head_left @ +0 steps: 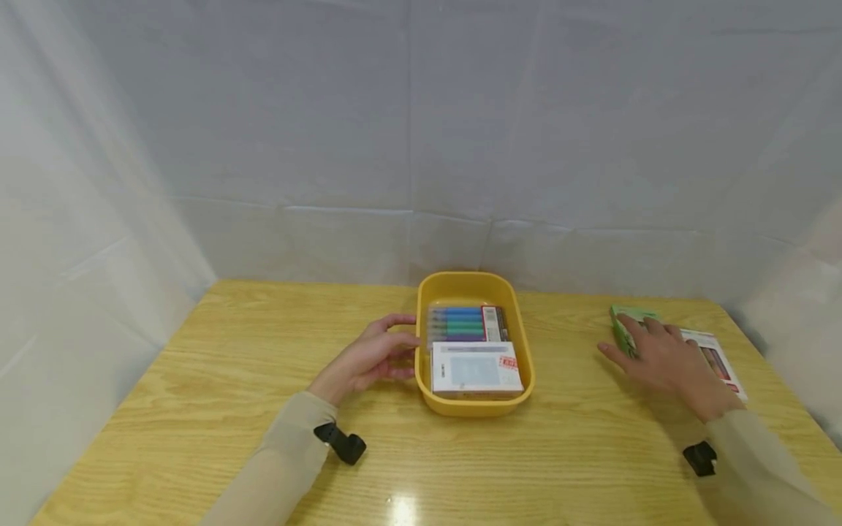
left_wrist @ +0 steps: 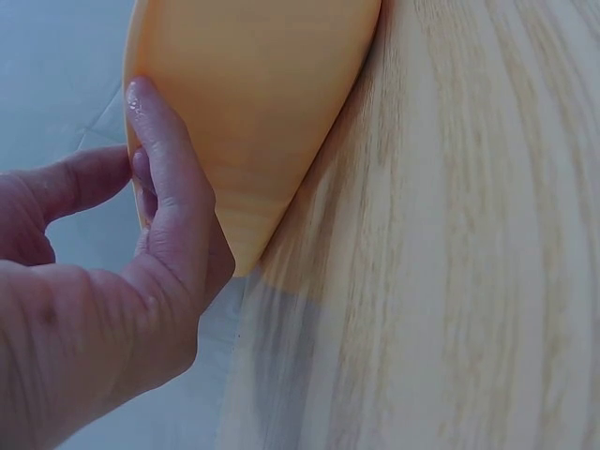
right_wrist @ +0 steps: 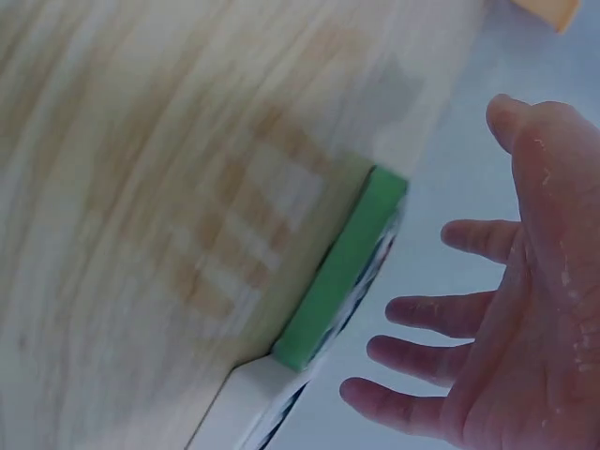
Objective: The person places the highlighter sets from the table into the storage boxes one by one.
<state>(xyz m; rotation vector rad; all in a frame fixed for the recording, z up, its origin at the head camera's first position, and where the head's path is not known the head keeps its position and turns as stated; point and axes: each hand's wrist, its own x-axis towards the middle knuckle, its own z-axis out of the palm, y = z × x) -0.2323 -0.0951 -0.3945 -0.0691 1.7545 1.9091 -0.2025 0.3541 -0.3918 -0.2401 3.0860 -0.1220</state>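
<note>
A yellow bin (head_left: 473,406) stands on the table, with my left hand (head_left: 371,358) at its left side. In the left wrist view, bent fingers lie on the bin's outer wall (left_wrist: 272,103) while the thumb tip meets the rim. Inside lie a pack of blue, green and purple pens (head_left: 460,325) and a white box (head_left: 475,369) with a red stamp. Over at the right, my right hand (head_left: 664,358) hovers above a green box (right_wrist: 342,272), fingers spread and holding nothing. Beside it is a flat white box (head_left: 730,369), partly hidden by that hand in the head view.
The wooden table (head_left: 559,467) ends at a pale sheet (head_left: 316,146) behind and at both sides. A black strap device (head_left: 349,446) sits on the left wrist, another (head_left: 700,459) on the right. Bare table surface lies between the bin and the right-hand boxes.
</note>
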